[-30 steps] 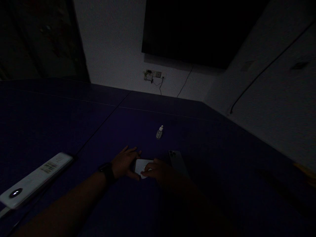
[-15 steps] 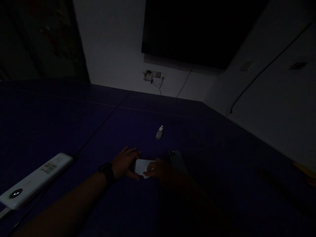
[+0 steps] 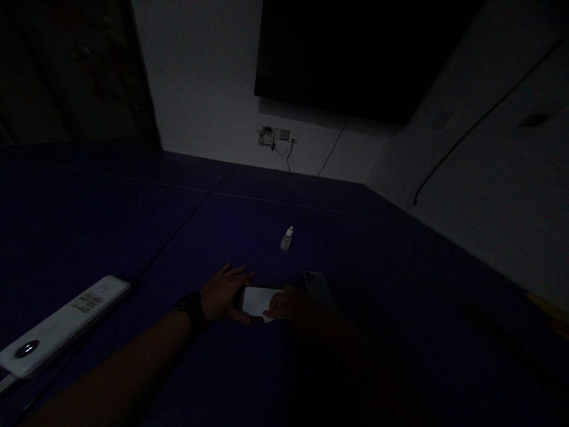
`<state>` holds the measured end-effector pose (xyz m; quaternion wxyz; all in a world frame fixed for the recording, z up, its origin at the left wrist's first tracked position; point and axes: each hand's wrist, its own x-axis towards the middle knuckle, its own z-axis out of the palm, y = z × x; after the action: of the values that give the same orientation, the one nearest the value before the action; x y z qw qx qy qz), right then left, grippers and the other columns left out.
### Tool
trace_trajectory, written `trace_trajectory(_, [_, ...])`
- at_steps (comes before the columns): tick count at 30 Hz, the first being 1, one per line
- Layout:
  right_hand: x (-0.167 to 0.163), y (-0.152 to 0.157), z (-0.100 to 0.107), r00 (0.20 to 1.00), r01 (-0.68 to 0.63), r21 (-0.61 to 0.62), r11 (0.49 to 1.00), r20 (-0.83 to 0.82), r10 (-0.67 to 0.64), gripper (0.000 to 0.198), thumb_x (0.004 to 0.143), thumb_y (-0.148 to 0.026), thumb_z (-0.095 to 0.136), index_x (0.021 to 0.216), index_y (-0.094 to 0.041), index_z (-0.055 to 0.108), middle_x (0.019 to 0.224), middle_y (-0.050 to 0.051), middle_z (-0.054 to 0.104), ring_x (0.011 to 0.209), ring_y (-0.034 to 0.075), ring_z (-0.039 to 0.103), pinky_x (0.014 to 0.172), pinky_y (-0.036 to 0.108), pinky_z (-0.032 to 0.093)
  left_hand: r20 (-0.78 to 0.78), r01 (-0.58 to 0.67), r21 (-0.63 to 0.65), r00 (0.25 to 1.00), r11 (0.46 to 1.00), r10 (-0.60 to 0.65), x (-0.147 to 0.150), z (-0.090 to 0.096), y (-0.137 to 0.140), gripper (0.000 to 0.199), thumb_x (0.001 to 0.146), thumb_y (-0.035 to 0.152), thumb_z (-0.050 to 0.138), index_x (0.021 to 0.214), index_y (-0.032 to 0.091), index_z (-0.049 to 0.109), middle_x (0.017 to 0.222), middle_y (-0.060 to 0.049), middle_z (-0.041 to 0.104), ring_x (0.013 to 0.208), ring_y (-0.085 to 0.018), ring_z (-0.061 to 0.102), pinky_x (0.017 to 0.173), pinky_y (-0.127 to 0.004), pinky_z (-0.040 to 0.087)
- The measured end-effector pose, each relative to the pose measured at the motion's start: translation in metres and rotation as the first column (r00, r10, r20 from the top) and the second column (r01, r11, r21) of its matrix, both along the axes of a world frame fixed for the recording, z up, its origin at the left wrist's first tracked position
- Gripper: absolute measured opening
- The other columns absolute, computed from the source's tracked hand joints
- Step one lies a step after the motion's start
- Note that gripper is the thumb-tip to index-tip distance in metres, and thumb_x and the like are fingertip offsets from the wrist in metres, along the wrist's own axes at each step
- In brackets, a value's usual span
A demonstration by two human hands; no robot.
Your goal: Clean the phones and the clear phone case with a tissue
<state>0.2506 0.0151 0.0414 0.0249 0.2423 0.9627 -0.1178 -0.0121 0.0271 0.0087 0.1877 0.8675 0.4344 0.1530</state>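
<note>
A smartphone [image 3: 255, 299] with a pale, lit-looking face lies flat on the dark blue surface. My left hand [image 3: 223, 295], with a dark watch at the wrist, steadies its left end between thumb and index finger; the other fingers stretch outward. On the phone's right part, the fingers of my right hand [image 3: 291, 305] are closed around a small white wipe [image 3: 269, 318], mostly hidden under them. Beside the right hand lies a second phone [image 3: 320, 289], back side up with its camera lenses showing. A small clear bottle [image 3: 287, 239] with a white top stands beyond the hands.
A long white power strip [image 3: 66, 323] or similar device lies at the left, a cable near it. Wall sockets [image 3: 278, 135] with plugs and cords are at the back, under a large dark screen [image 3: 355, 59]. Something yellow [image 3: 546, 311] shows at the right edge. The room is very dim.
My right hand has slid slightly to the right along the phone with the wipe, uncovering more of its face. My left hand and the other objects stay in place.
</note>
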Motion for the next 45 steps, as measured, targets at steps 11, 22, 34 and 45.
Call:
trace_trajectory(11, [-0.001, 0.008, -0.004, 0.987, 0.143, 0.147, 0.979, 0.045, -0.151, 0.048, 0.091, -0.003, 0.046, 0.128, -0.026, 0.066, 0.126, 0.007, 0.065, 0.098, 0.021, 0.055, 0.083, 0.034, 0.045, 0.002, -0.002, -0.002, 1.0, 1.0, 0.002, -0.001, -0.003, 0.0, 0.079, 0.056, 0.071, 0.083, 0.115, 0.025, 0.058, 0.146, -0.013, 0.054, 0.144, -0.038, 0.037, 0.119, -0.065, 0.012])
trace_trajectory(22, [0.002, 0.007, -0.001, 0.97, 0.218, 0.201, 0.955, 0.063, -0.235, 0.05, 0.089, -0.001, 0.048, 0.13, -0.025, 0.063, 0.129, 0.009, 0.064, 0.101, 0.023, 0.057, 0.084, 0.036, 0.046, -0.018, 0.008, -0.003, 1.0, 1.0, -0.008, 0.0, -0.002, 0.0, 0.079, 0.057, 0.071, 0.083, 0.116, 0.024, 0.058, 0.147, -0.013, 0.054, 0.144, -0.039, 0.036, 0.119, -0.065, 0.011])
trace_trajectory(34, [0.008, 0.006, -0.002, 0.976, 0.18, 0.143, 0.973, 0.097, -0.195, 0.053, 0.087, -0.002, 0.048, 0.131, -0.027, 0.063, 0.13, 0.008, 0.063, 0.106, 0.023, 0.055, 0.088, 0.036, 0.044, 0.003, 0.009, -0.014, 1.0, 1.0, -0.009, 0.0, 0.0, 0.0, 0.079, 0.056, 0.071, 0.083, 0.116, 0.024, 0.059, 0.147, -0.013, 0.053, 0.144, -0.04, 0.035, 0.119, -0.066, 0.011])
trace_trajectory(45, [0.02, 0.005, -0.004, 0.991, 0.095, 0.024, 0.995, 0.096, -0.097, 0.047, 0.088, -0.007, 0.052, 0.126, -0.03, 0.068, 0.125, 0.006, 0.066, 0.104, 0.022, 0.056, 0.088, 0.035, 0.043, 0.001, 0.015, 0.028, 1.0, 1.0, -0.015, -0.002, -0.007, 0.002, 0.074, 0.059, 0.071, 0.081, 0.111, 0.025, 0.059, 0.147, -0.012, 0.053, 0.144, -0.039, 0.037, 0.119, -0.066, 0.011])
